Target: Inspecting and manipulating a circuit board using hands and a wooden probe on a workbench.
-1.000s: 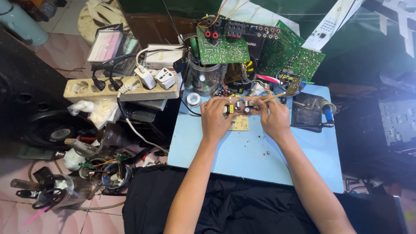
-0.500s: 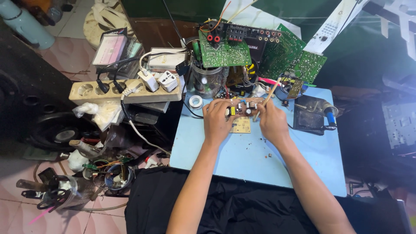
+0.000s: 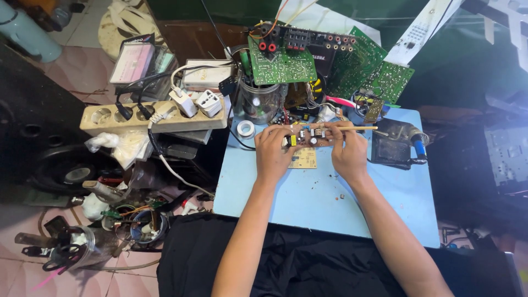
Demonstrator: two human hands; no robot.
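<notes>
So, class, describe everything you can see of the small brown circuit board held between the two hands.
The small brown circuit board is a narrow, brownish strip studded with parts: a yellow block, dark cylinders and a blue piece. It is held level above the light blue tabletop, long side running left to right. The left hand pinches its left end, the right hand its right end; the right hand also holds a thin wooden stick. A pale yellowish card lies just beneath it.

Small circuit board: both ends hidden under the hands' fingertips; component types too small to tell. Below it, tabletop near edge covered by black cloth.
</notes>
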